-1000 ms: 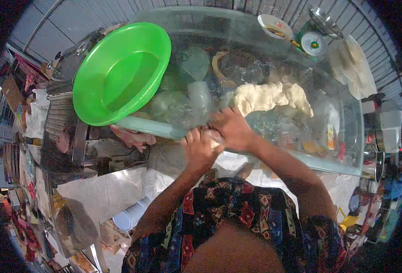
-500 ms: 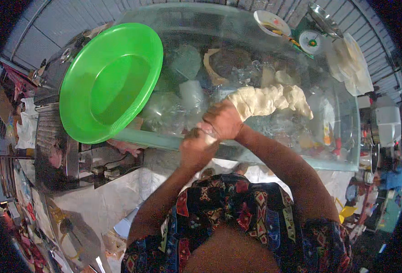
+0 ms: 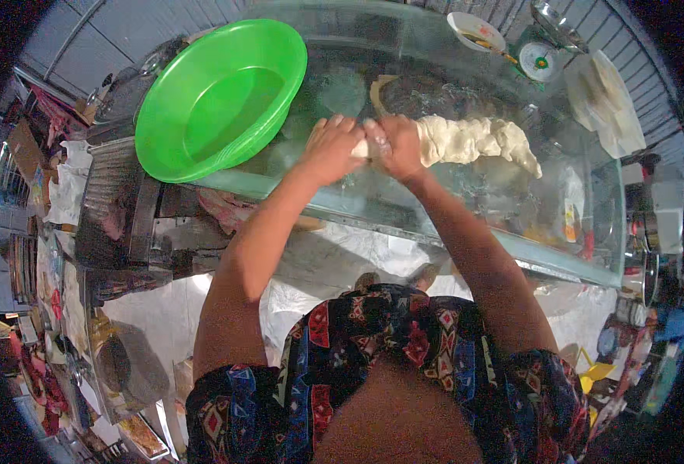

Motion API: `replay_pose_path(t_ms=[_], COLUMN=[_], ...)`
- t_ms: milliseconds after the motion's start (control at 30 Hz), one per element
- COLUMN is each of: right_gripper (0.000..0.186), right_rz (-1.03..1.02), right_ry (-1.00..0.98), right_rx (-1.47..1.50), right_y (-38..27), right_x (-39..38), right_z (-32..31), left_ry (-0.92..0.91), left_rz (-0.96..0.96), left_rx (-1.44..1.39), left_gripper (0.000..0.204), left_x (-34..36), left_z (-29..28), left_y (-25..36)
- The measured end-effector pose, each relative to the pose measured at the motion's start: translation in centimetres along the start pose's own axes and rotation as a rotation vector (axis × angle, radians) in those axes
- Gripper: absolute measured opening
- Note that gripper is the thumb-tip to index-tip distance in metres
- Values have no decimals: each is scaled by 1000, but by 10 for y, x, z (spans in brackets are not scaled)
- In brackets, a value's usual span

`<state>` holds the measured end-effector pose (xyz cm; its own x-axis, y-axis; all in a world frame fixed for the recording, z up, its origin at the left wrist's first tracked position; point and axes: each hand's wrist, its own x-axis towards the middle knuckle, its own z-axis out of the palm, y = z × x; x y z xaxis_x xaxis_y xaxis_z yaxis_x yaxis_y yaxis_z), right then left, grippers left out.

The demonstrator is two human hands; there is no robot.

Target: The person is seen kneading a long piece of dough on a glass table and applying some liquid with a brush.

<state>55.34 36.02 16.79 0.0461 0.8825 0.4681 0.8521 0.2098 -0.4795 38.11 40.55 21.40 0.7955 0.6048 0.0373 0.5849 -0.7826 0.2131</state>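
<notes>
A long, lumpy roll of pale dough lies on the glass tabletop, its thin tip bending toward me at the right. My right hand wraps round the roll near its left end. Beside it, my left hand is closed over the dough's left end. A short bit of dough shows between the two hands; the rest under the fingers is hidden.
Left of my hands stands a big green basin on the tabletop. At the far right are a white bowl, a round dial scale with a metal pan, and a stack of pale plastic bags.
Both hands have moved away from me with the dough's left end, from the table's near edge onto the glass. The left hand is now beside the right, both gripping the roll.
</notes>
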Motion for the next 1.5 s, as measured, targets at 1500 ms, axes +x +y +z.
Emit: replay_pose_path(t_ms=[1500], right_gripper=[29], right_rz=[111], right_ry=[-90], right_rx=[258], right_y=[25], right_x=[-73], right_z=[-145], left_ry=[211], left_rz=[-294], left_rx=[-946], left_gripper=[83], left_x=[17], left_z=[11], left_y=[107])
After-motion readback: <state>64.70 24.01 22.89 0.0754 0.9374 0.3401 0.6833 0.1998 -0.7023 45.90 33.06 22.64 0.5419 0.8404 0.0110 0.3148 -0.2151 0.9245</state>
